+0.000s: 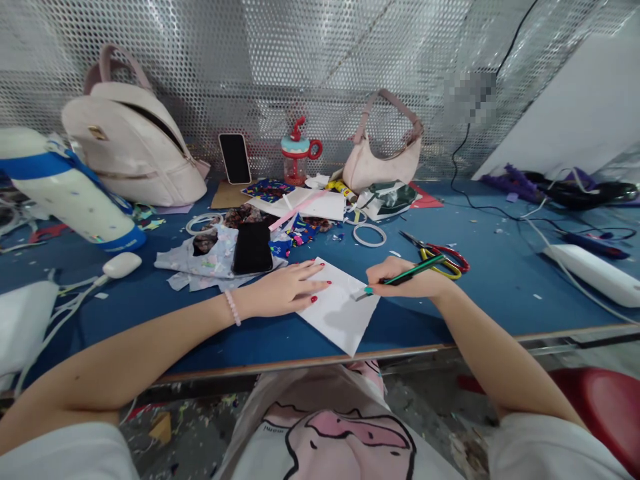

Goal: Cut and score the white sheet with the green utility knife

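A white sheet of paper [345, 327] lies tilted on the blue table, one corner at the front edge. My left hand [285, 288] rests flat on its left side, fingers spread. My right hand [400, 277] is closed around a slim green and black craft knife [420, 268], whose grey blade points down to the left at the paper's right part. Whether the tip touches the paper I cannot tell. Just beyond my right hand lie scissors [443, 259] with red and yellow handles. A black phone [253, 248] lies on patterned fabric [200, 257] beyond my left wrist.
At the back stand a pale backpack [130, 147], a propped phone [235, 159], a red-lidded cup [296, 157] and a pink handbag [383, 157]. A large bottle [70, 193] leans at the left. White rings, including one ring [370, 235], scraps and cables lie about. A white power strip [600, 272] sits right.
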Tool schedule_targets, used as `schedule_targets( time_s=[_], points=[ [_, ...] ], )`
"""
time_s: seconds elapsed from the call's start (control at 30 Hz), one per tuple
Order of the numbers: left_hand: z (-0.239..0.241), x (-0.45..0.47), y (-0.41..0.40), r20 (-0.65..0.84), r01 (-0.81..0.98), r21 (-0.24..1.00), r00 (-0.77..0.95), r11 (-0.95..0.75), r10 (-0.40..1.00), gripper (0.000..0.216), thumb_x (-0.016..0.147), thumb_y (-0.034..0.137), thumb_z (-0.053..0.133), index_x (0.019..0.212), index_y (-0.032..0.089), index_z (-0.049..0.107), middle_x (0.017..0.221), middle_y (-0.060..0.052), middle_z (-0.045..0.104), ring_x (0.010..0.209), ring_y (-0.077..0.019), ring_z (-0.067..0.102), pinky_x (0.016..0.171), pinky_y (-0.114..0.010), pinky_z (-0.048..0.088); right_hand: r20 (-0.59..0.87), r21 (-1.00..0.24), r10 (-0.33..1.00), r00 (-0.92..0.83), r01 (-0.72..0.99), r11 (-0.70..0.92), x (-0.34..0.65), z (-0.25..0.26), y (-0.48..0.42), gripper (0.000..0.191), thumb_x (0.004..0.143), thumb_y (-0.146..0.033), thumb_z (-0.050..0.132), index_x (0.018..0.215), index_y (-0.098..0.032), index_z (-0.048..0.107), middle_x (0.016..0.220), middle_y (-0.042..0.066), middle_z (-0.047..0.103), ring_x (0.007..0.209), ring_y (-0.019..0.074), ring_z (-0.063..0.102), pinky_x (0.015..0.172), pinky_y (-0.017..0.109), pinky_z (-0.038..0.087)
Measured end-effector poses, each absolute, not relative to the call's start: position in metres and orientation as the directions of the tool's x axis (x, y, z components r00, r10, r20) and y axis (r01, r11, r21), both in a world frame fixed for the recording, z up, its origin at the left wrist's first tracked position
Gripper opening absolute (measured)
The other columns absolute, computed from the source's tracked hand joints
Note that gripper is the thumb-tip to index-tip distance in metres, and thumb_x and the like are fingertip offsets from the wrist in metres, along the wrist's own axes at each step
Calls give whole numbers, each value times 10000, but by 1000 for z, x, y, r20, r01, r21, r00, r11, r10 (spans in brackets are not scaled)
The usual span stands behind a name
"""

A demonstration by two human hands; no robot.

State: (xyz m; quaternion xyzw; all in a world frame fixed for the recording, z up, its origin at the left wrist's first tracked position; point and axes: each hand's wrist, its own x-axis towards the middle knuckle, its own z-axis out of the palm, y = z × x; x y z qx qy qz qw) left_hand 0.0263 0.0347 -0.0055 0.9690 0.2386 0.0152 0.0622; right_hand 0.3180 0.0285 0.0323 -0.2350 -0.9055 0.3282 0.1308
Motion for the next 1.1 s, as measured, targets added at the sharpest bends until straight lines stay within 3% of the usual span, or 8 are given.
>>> schedule_targets(
  time_s=[0.17, 0.37, 0.63, 1.1],
  points=[
    [-7, 25, 34, 28, 458, 115, 885, -881, 464, 450, 980, 318, 415, 1419, 221, 427, 1554, -111, 233, 1443, -264, 197, 1155, -406, 226, 124, -658, 549, -827, 345, 669, 320, 34, 27, 316, 902, -301, 491, 620, -176, 420, 566, -58, 382, 498, 60, 322, 477, 201, 261],
    [-6, 26, 33, 32, 457, 95, 886, -884, 462, 448, 978, 333, 422, 1418, 254, 424, 1555, -95, 236, 1436, -272, 217, 1141, -423, 245, 225, -747, 688, -690, 330, 577, 324, 24, 26, 325, 890, -363, 517, 626, -185, 450, 530, -45, 437, 458, 71, 382, 430, 199, 288],
    [-4, 27, 31, 29, 463, 77, 884, -883, 466, 434, 982, 304, 399, 1407, 229, 440, 1545, -130, 250, 1431, -297, 225, 1126, -442, 268, 224, -721, 629, -744, 309, 621, 303, 11, 28, 236, 861, -256, 511, 641, -187, 460, 558, -46, 473, 489, 78, 457, 468, 194, 340],
    [-7, 27, 33, 48, 456, 67, 887, -888, 459, 440, 982, 323, 399, 1414, 243, 429, 1541, -126, 263, 1427, -295, 235, 1120, -460, 277, 221, -706, 574, -789, 277, 652, 298, 17, 23, 242, 882, -256, 490, 657, -185, 437, 569, -52, 448, 487, 64, 420, 468, 186, 315]
  ],
)
